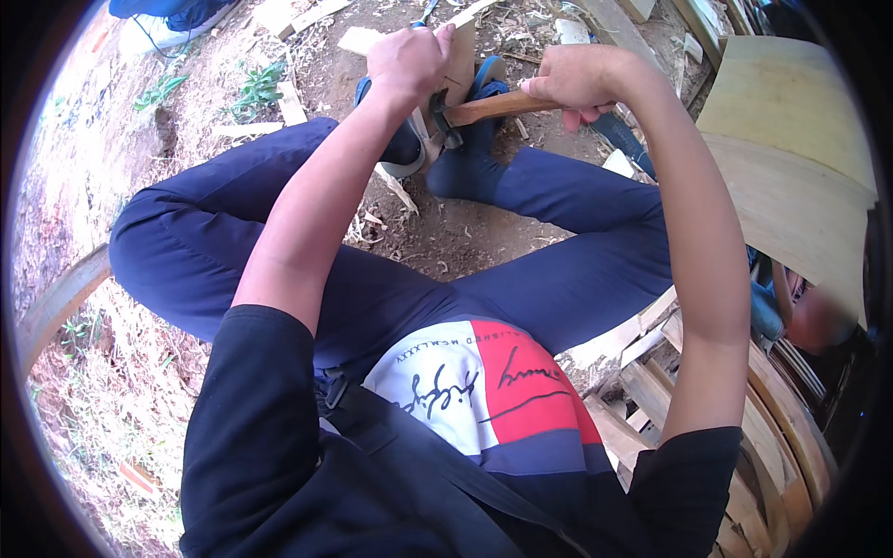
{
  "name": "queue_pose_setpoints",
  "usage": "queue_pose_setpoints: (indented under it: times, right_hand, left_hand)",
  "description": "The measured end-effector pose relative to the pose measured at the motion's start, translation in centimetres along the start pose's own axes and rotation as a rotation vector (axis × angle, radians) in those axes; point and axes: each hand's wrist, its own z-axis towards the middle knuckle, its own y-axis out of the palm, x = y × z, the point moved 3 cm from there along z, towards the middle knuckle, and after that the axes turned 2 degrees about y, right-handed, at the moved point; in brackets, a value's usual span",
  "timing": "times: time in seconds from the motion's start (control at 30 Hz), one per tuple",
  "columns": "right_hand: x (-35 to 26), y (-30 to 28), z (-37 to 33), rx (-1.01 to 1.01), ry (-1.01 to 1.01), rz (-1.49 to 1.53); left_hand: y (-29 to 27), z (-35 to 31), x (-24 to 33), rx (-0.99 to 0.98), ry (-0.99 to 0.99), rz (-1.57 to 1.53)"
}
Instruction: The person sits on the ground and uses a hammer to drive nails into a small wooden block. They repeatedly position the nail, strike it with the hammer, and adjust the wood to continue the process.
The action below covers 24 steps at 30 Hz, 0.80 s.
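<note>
My right hand (581, 79) is closed around the wooden handle of a hammer (498, 107). The hammer lies roughly level, its dark metal head pointing left, just below my left hand (407, 67). That left hand is a fist, with its back toward me, over a pale wooden block (460, 63) between my feet. What the fist grips is hidden. A thin blue-grey metal piece (426, 13) shows just beyond it, and I cannot tell whether it is held. My feet, in dark socks and blue footwear, flank the block.
Wood chips and offcuts (293, 102) litter the dirt around my bent legs. Large pale boards (791, 139) stand at the right, above stacked planks (772, 446). Another person's shoe (153, 35) is at the far left. A curved wooden piece (60, 302) lies beside my left knee.
</note>
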Motion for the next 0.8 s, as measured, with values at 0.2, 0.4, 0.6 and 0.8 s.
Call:
queue_pose_setpoints:
  times: [0.2,0.4,0.6,0.8]
  right_hand:
    - [2.0,-0.9,1.4,-0.037,0.041,0.009]
    - [1.1,-1.1,1.4,-0.017,0.034,-0.077]
    - [1.0,-1.1,1.8,0.002,-0.002,-0.124]
    - [0.6,-1.4,1.4,0.009,0.004,-0.151]
  left_hand:
    - [0.1,-0.7,-0.6,0.012,-0.014,0.002]
    - [0.0,-1.0,-0.4,0.040,-0.006,-0.012]
    - [0.2,-0.9,-0.5,0.058,-0.011,-0.032]
    - [0.2,-0.7,-0.7,0.067,-0.012,-0.031]
